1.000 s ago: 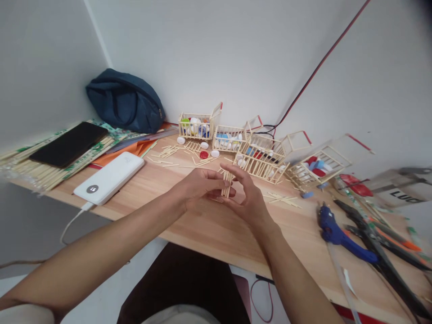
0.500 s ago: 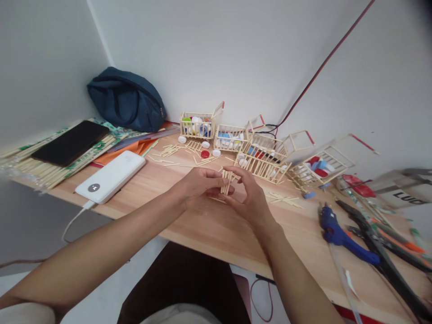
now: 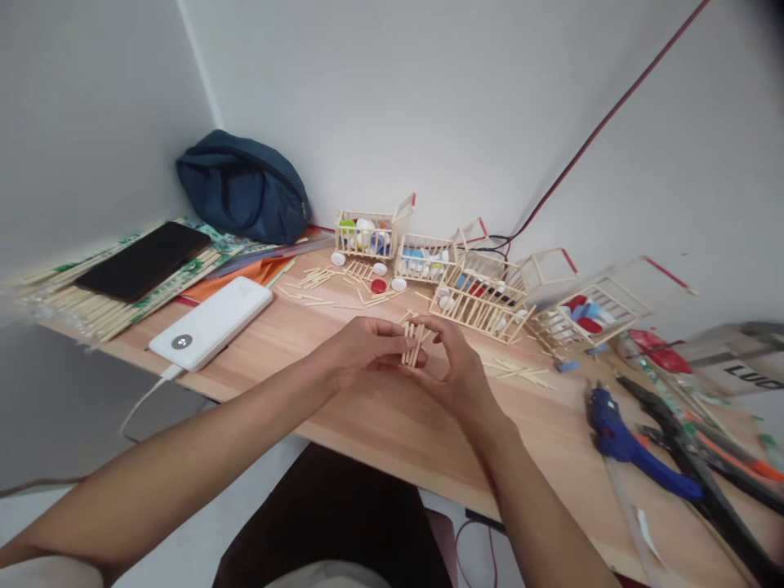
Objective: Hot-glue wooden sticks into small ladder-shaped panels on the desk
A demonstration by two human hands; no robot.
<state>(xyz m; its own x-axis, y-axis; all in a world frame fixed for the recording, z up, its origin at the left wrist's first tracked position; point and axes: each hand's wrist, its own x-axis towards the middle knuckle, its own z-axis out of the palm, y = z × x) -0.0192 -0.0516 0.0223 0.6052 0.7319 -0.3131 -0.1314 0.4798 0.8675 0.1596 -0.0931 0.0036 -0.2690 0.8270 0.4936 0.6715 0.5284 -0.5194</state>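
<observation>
Just above the table, between both hands, is a small upright set of short wooden sticks (image 3: 412, 343). My left hand (image 3: 366, 345) pinches it from the left with thumb and fingers. My right hand (image 3: 450, 359) grips its right side, with fingertips at the top and the thumb near the bottom. Whether the sticks are glued together I cannot tell. Beyond the hands stands a miniature cart of sticks (image 3: 481, 314) with white wheels. More cut sticks (image 3: 520, 370) lie to the right of my right hand.
Stick carts with coloured bottle caps (image 3: 366, 237) line the wall. At left are a white power bank (image 3: 211, 322), a phone (image 3: 144, 260) on packaged sticks and a blue bag (image 3: 245, 188). A blue glue gun (image 3: 637, 449) and black-handled cutters (image 3: 679, 445) lie at right.
The view has shifted, so the carts and tools sit slightly lower and further right. Both hands still hold the sticks, which now look a little more fanned apart.
</observation>
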